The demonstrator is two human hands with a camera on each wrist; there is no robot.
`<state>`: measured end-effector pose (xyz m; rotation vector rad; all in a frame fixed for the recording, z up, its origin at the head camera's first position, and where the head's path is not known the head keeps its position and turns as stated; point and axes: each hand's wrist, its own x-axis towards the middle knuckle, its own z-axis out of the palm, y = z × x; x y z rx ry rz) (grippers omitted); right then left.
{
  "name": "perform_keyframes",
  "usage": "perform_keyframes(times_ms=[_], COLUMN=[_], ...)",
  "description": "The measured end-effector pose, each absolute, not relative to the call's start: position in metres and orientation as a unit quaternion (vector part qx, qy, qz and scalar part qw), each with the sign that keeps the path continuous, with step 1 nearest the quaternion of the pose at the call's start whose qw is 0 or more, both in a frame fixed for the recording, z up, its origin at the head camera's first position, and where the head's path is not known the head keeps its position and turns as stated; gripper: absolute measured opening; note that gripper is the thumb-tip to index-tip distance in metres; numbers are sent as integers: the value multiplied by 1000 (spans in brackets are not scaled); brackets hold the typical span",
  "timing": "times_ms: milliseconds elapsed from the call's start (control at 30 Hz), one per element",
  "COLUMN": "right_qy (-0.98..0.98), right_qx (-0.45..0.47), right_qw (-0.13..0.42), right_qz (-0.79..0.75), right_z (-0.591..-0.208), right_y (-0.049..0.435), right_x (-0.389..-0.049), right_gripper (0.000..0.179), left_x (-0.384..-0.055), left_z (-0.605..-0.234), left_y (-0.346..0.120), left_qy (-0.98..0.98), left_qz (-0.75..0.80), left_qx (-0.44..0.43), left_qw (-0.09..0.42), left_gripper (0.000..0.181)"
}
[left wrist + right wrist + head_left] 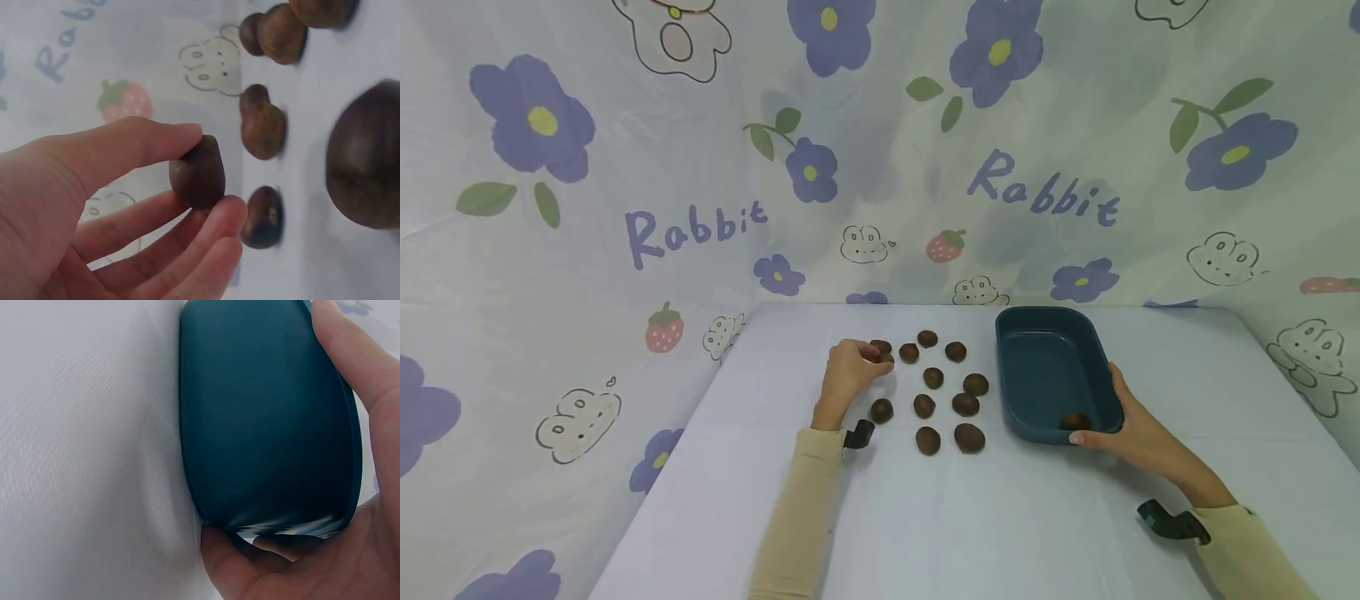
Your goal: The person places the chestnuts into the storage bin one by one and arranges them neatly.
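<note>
Well away from the tray's edge [1003, 367], left fingers [220, 222] pinch a chestnut [199, 175].

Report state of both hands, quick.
Left hand: holding a dark-brown, rounded, smooth-shelled chestnut, pinched.
Right hand: holding a dark-teal, round-cornered rectangular tray at its near right corner.

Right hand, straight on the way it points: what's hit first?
The dark teal rounded-rectangular tray, which the right hand grips. Carried along, the tray would likely meet the brown round chestnut nearest its left side; gap unclear.
</note>
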<state>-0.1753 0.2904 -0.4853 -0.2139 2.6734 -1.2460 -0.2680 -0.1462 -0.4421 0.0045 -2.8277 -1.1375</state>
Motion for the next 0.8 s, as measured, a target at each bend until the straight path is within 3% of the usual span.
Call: perform_keyframes(times_ms=[467, 800], right_qy=[900, 903], right_qx=[-70, -60], right_qw=[96, 99], right_qz=[-420, -413], right_z=[-483, -486], right_y=[293, 294], right_x=[-175, -174], right_gripper=[133, 133], left_x=[-255, -245], left_z=[-419, -406], left_y=[-126, -106], left_qy=[-884, -859], left_qz=[-456, -496], left_qx=[-79, -118], left_qw=[62, 41], left_gripper=[31, 30])
